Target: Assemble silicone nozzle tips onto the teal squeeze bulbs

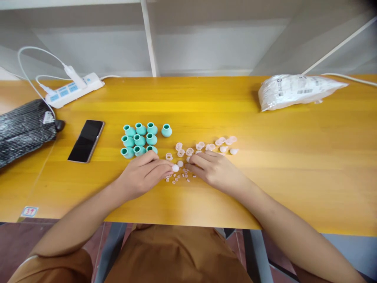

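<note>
My left hand (144, 175) is closed, its thumb and fingertips pinching a small white ball (175, 168) just above the table. Close by on the right, my right hand (213, 169) has its fingers curled down and pressed together; a white rounded piece shows partly at its fingertips, and whether it is gripped is hidden. Between the hands lies another white ball (180, 164). Tiny pink rings (176, 179) are scattered below the fingertips. Several larger translucent pink caps (189, 151) lie just beyond both hands. Small teal vases (139, 140) stand upright behind my left hand.
One teal vase (166, 130) stands apart from the group. A phone (86, 141) lies to the left, near a black wrapped package (26, 127) and a power strip (73, 89) with cables. At the back right rests a white plastic package (297, 91).
</note>
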Action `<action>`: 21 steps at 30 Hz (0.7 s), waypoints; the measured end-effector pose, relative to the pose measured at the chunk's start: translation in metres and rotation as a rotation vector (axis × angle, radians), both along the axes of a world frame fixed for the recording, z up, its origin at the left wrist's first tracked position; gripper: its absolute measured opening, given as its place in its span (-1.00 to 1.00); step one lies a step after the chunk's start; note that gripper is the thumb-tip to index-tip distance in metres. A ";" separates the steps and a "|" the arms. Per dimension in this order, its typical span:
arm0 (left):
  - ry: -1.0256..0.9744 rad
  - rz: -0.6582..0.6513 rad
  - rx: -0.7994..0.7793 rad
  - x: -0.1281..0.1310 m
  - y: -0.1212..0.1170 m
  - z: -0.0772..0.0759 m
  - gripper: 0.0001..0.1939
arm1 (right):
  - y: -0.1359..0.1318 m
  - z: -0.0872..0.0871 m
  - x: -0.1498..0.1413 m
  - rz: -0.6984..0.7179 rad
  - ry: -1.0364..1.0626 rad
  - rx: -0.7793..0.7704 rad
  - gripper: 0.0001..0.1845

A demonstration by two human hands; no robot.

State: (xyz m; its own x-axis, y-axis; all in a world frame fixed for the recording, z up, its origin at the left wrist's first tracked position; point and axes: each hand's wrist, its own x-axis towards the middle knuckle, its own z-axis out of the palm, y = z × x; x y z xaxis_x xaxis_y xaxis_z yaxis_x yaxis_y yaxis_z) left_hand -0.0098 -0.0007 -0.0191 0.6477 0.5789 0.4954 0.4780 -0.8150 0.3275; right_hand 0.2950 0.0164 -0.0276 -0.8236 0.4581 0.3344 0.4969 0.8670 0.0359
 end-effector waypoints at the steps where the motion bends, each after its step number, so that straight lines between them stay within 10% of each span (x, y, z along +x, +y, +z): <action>1: -0.003 -0.013 0.025 0.001 0.000 0.002 -0.75 | 0.000 0.000 -0.001 -0.001 -0.006 0.016 -0.76; 12: -0.118 -0.065 0.035 0.003 -0.005 0.010 -0.74 | 0.000 0.004 -0.003 0.029 0.014 0.137 -0.74; 21: -0.621 0.054 -0.737 0.011 -0.007 0.014 -0.77 | -0.003 0.015 0.013 0.008 0.490 -0.254 -0.76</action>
State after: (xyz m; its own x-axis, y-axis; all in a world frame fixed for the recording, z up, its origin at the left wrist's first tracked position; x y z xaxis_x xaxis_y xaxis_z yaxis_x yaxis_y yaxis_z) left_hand 0.0015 -0.0078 -0.0049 0.3560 0.9030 0.2407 0.0785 -0.2856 0.9551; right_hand 0.3081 0.0136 -0.0125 -0.6027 0.5689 0.5596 0.3966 0.8220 -0.4086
